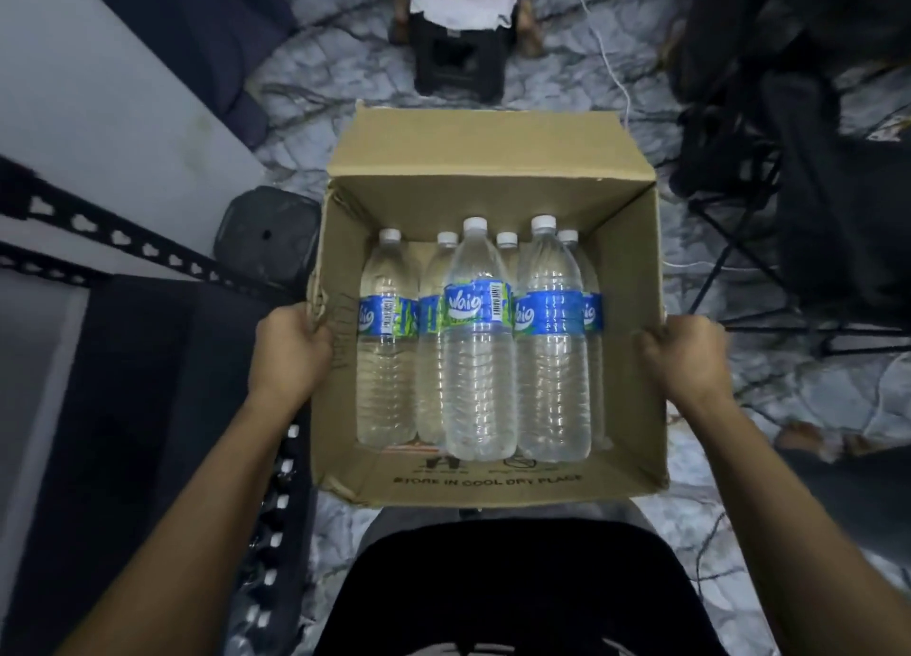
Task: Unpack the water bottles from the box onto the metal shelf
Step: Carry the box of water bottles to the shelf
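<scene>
Head view: box (493, 202) of bottles (478, 359) between left grip (291, 345) and right grip (685, 355)

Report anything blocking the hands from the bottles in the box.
Nothing visible does. The brown cardboard box is open-topped, the clear plastic water bottles lie uncovered; the left hand and right hand grip its side walls.

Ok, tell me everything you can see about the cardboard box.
The cardboard box is plain brown corrugated card, open at the top, with its far flap laid back. Black print on the near inner wall reads STORE IN COOL DRY PLACE. Six water bottles lie inside, caps pointing away, two resting on top of the others. The left hand grips its left wall, the right hand its right wall.
</scene>
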A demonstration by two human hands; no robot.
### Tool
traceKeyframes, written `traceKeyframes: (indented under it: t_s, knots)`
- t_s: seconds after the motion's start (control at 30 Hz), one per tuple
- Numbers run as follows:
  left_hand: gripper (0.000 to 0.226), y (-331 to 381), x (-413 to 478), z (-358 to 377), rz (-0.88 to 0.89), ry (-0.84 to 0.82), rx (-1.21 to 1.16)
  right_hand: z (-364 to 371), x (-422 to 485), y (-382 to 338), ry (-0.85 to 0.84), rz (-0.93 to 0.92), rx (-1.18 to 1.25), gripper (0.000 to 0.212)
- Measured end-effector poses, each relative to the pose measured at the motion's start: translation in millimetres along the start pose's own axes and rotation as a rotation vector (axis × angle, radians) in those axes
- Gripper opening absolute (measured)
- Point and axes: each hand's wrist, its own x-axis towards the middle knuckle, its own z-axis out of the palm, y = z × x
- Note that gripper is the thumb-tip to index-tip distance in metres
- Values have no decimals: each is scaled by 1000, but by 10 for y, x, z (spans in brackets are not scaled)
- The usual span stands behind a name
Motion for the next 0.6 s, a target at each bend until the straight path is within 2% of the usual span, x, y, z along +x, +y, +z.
traceKeyframes:
  t_s: [0.17,0.3,0.43,0.6]
  knots:
    - [12,-47,-440,-37,-99,137,54,-76,180,-77,-57,-172,-59,29]
    - [13,-95,-923,7,-237,240,-5,-162,348,-194,-118,-314,-53,31]
    - [16,-150,-1471,135,-410,338,-81,-193,456,-384,-166,-482,-89,43]
    - [23,-245,-2104,350,-613,457,-175,-130,450,-756,-258,-690,-177,36]
